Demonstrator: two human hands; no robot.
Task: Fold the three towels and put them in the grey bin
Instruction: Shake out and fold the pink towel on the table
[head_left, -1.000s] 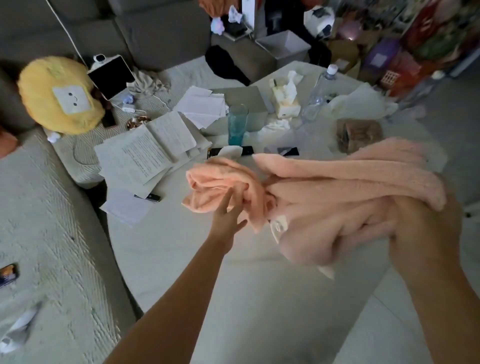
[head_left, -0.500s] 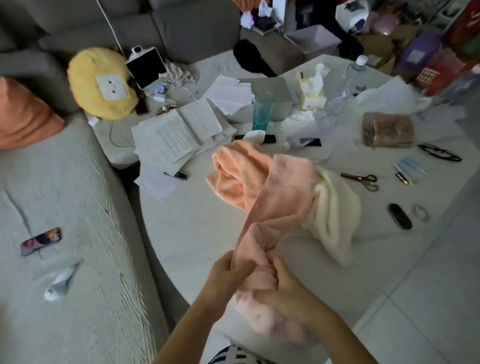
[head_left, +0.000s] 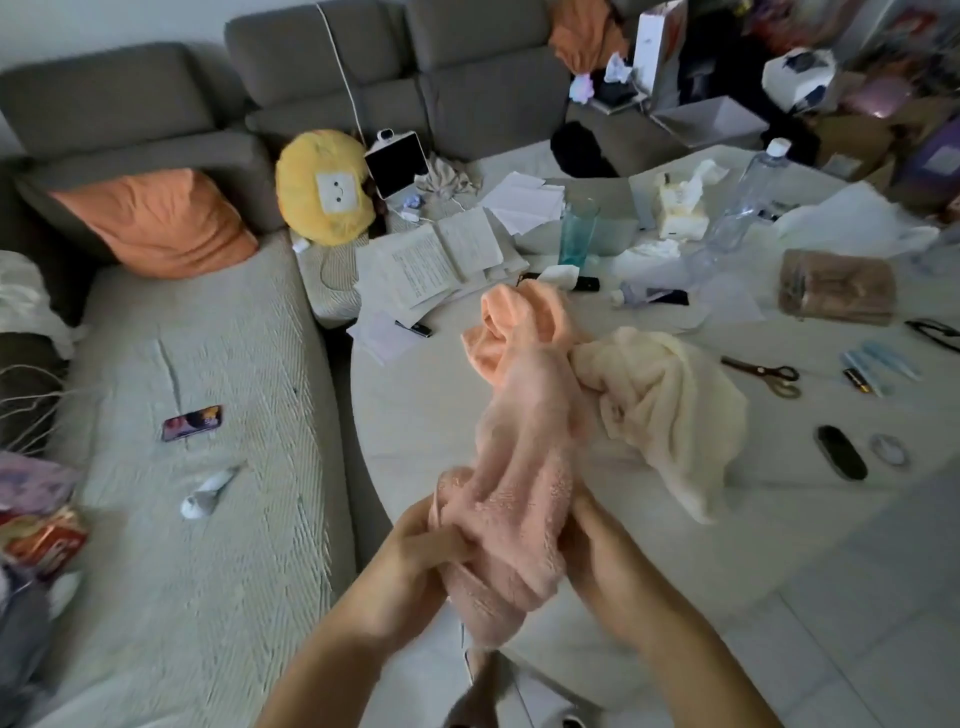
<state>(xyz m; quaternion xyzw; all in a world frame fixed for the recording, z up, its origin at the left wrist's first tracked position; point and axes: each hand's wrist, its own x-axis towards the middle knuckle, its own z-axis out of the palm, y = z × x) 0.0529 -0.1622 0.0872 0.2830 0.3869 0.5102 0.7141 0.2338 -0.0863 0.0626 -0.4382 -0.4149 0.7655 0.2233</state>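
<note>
A pink towel (head_left: 524, 457) stretches from the middle of the white table (head_left: 415, 405) down to its near edge. My left hand (head_left: 415, 551) grips the bunched near end from the left, fingers curled over the cloth. My right hand (head_left: 597, 545) holds the same end from the right, fingers tucked under the folds. A crumpled orange towel (head_left: 514, 327) lies at the pink towel's far end. A cream towel (head_left: 670, 405) lies heaped just to the right. A grey bin (head_left: 709, 122) stands past the table at the back right.
Papers (head_left: 431, 260), a teal glass (head_left: 576, 231), a tissue box (head_left: 678, 213) and a water bottle (head_left: 748, 192) crowd the far side of the table. Scissors (head_left: 769, 376), pens and a dark case (head_left: 841, 460) lie at the right. A grey sofa (head_left: 208, 415) with a phone (head_left: 191, 422) runs along the left.
The pink towel came off my raised right hand and down toward me. Both hands now hold its near end together at the table edge. The cream towel has come into sight.
</note>
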